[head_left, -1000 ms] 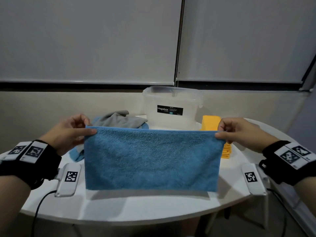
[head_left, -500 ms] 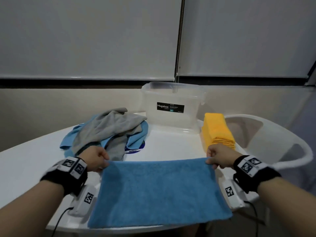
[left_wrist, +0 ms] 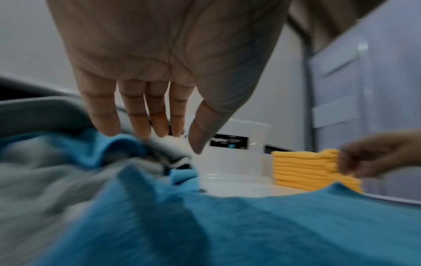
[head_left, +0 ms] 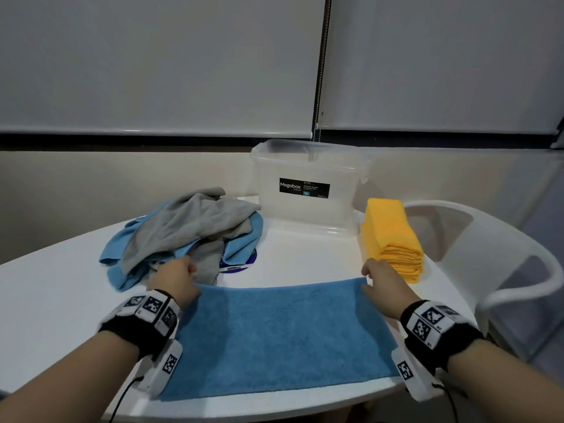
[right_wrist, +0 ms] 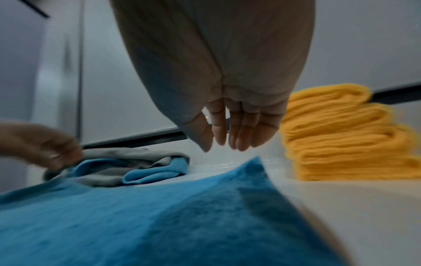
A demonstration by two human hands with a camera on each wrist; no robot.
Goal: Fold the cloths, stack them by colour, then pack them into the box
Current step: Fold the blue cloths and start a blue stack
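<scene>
The blue cloth (head_left: 280,340) lies flat between both hands, long axis running hand to hand. Left hand (head_left: 175,277) and right hand (head_left: 383,283) hover at its far corners, fingers loosely spread, gripping nothing.

We see a blue cloth (head_left: 283,337) of matt, fuzzy terry pile lying on a smooth, glossy white table (head_left: 55,297). Behind it, the loose cloths (head_left: 186,230) in grey and blue look thinner and softer, with a flat matt weave. The yellow stack (head_left: 392,239) is plush cloth with ribbed folded edges. The box (head_left: 308,184) is translucent, slightly frosted plastic bearing a glossy black label (head_left: 304,188). A white chair (head_left: 500,257) looks like smooth moulded plastic.
</scene>
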